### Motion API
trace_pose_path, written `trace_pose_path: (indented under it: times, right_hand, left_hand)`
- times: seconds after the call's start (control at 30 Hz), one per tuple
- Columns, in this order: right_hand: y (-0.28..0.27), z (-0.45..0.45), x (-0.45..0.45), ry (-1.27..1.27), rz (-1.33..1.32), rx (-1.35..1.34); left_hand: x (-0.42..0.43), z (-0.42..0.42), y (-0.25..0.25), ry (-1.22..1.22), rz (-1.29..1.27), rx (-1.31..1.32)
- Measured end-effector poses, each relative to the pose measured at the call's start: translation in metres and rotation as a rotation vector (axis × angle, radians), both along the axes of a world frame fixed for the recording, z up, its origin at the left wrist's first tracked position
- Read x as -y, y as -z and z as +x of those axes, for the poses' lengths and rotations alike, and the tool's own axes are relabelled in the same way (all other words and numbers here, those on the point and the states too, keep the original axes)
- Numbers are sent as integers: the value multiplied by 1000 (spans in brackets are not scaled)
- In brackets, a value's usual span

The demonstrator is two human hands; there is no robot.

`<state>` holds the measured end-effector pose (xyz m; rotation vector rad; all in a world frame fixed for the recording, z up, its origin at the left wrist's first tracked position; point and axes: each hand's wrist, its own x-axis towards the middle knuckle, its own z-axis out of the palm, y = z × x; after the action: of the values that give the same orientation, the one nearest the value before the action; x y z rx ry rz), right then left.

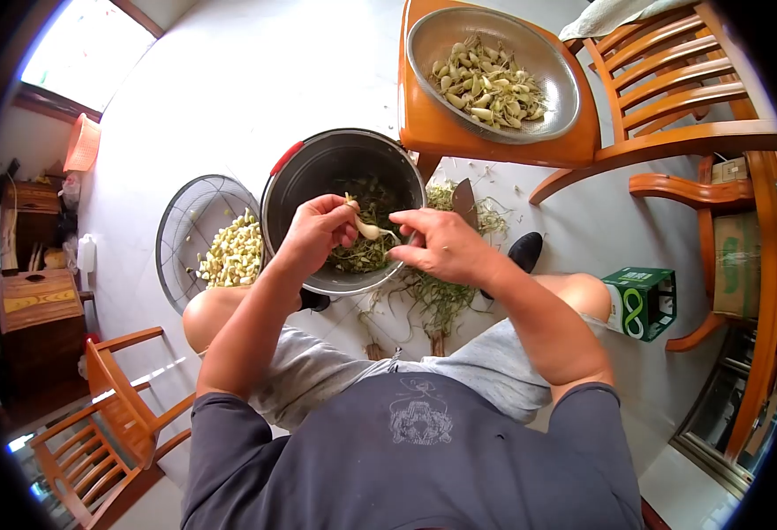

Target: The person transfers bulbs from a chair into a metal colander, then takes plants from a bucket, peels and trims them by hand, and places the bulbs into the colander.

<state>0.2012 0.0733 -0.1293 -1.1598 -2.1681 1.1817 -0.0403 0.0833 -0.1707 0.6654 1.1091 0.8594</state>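
My left hand pinches a pale bulb by one end, above a deep dark pot with loose greens inside. Close to the bulb's stringy end is my right hand. Its thumb and forefinger tips are apart, and the other fingers curl around something greyish that is mostly hidden. A dark pointed blade shows just beyond that hand; whether the hand touches it I cannot tell. Left of the pot, a wire basket holds cut pale pieces.
A metal colander full of untrimmed bulbs stands on a wooden seat. Green trimmings lie on the floor between my legs. A green box is by my right knee. Wooden chairs stand around.
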Motion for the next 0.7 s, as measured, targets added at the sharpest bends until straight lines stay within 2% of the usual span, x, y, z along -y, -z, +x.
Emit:
trace_pose_path:
  times: [0.03,0.13,0.2,0.37,0.47,0.5,0.6,0.63,0.7]
  right_hand:
    - [5,-6,4,17,9,-12]
    - [13,-16,8,75,-272,-77]
    - [32,-20,12,146,-316,-221]
    - [36,-18,16,267,-543,-316]
    - [34,-12,15,289,-345,-189]
    - [22,-10,14,275,-216,-32]
    - [31,-8,9,199,376,-88]
    - [35,-6,7,116,396,-90]
    - [46,-1,4,9,211,-73]
  left_hand:
    - [4,5,-2,14,-11,20]
    - [13,20,0,5,-15,105]
    - [18,30,5,-44,-14,191]
    - [32,41,4,56,17,-24]
    - [33,47,7,84,-11,-128]
    - [32,48,4,125,10,-208]
    - [29,51,6,261,89,-358]
    - [28,52,5,307,101,-383]
    - [23,50,1,440,97,-449]
